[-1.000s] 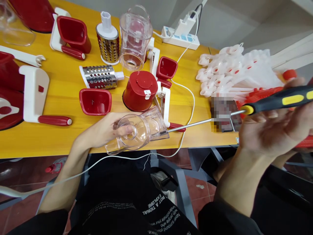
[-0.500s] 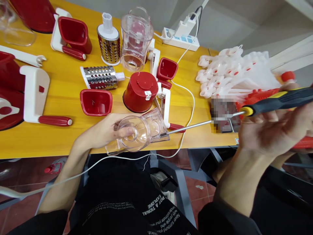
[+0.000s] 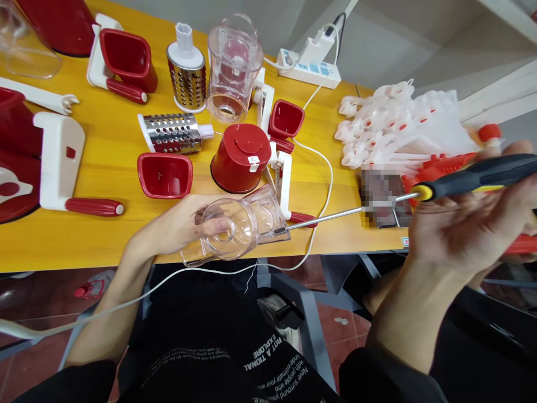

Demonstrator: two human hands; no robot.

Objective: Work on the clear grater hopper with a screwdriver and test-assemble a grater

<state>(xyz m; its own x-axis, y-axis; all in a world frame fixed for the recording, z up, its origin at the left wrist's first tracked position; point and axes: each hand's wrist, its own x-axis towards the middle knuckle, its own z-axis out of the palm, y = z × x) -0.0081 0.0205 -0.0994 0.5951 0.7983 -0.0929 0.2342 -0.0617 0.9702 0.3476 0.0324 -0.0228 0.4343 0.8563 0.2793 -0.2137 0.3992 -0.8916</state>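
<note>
Yellow table (image 3: 104, 168) unchanged; left hand (image 3: 184, 224) stays clamped on the clear housing (image 3: 239, 226), while the right hand (image 3: 470, 224), gripping the screwdriver (image 3: 419, 193), has rolled its handle.

Left hand (image 3: 180, 224) steadies clear housing (image 3: 239, 226); right hand (image 3: 465, 224) grips screwdriver (image 3: 419, 193)

I count two steel grater drums (image 3: 173, 132) (image 3: 187, 70), three red square hoppers (image 3: 165, 174) (image 3: 286, 118) (image 3: 127, 53), two clear housings (image 3: 241, 226) (image 3: 233, 67), one red round cap (image 3: 240, 158), one screwdriver (image 3: 423, 192), one power strip (image 3: 308, 70).
</note>
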